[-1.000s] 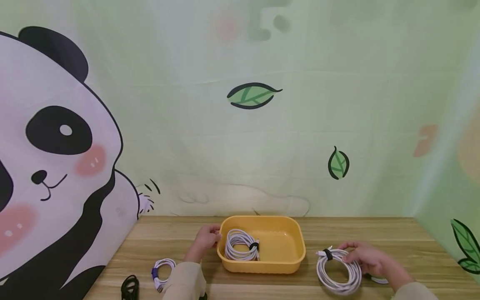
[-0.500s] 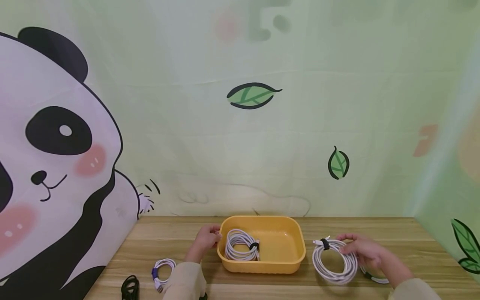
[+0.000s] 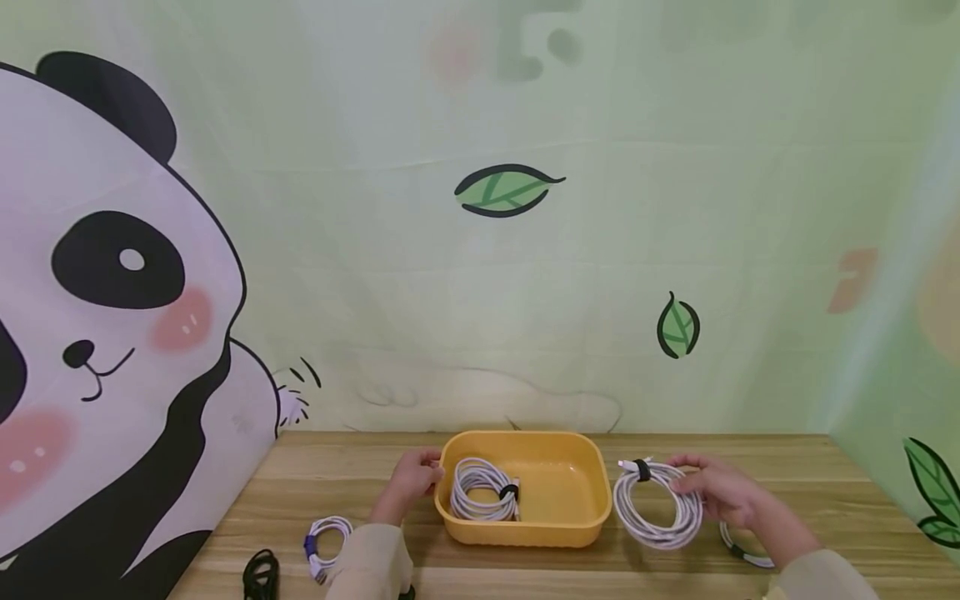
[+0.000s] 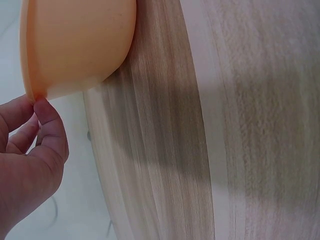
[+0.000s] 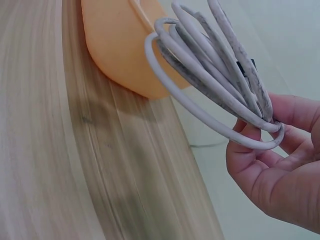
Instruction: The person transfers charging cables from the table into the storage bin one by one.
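A yellow plastic bin (image 3: 562, 487) stands on the wooden table, with a coiled white cable (image 3: 480, 490) tied by a black strap in its left half. My left hand (image 3: 411, 483) pinches the bin's left rim; in the left wrist view, the thumb and finger meet on the rim (image 4: 29, 60). Just right of the bin, my right hand (image 3: 720, 492) grips a second coiled white cable (image 3: 637, 525), raised above the table. That coil also has a black strap near its plug. In the right wrist view, thumb and fingers close round one side of the grey-white loops (image 5: 220, 87).
A smaller white cable coil (image 3: 330, 523) with a purple strap and a black coiled cable (image 3: 260, 575) lie at the left front. Another white coil (image 3: 738, 550) lies partly behind my right wrist. A printed panda backdrop (image 3: 390, 292) rises behind the table's far edge.
The right hand has lifted the white cable coil and moved it left, nearer the bin, uncovering more of the coil behind it. The left hand and bin have stayed put.
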Demonstrator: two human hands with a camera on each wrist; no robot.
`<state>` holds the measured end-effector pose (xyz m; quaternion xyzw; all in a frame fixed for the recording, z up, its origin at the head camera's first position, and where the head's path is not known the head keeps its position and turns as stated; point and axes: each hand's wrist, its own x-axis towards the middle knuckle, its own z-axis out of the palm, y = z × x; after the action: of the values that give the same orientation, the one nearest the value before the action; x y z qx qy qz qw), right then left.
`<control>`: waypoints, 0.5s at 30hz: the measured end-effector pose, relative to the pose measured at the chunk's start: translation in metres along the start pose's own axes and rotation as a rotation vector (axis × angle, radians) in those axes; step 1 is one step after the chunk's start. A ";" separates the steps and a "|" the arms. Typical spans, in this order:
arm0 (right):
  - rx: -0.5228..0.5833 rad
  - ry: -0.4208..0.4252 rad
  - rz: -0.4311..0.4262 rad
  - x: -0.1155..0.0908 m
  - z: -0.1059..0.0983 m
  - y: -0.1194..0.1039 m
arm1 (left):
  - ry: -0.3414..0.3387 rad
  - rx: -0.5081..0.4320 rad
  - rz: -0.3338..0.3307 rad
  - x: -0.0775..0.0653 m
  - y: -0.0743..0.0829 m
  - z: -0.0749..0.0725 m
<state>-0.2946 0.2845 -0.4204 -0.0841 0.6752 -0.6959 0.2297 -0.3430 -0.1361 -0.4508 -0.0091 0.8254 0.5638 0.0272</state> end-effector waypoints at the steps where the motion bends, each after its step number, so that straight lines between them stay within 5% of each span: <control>1: 0.010 -0.007 -0.006 0.000 0.001 -0.001 | 0.002 0.001 -0.002 0.000 0.000 0.000; 15: 0.014 0.033 -0.015 0.013 0.019 -0.014 | 0.007 0.003 -0.006 -0.001 -0.001 0.000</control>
<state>-0.3009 0.2615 -0.4077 -0.0759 0.6735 -0.7035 0.2137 -0.3424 -0.1360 -0.4514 -0.0135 0.8262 0.5626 0.0258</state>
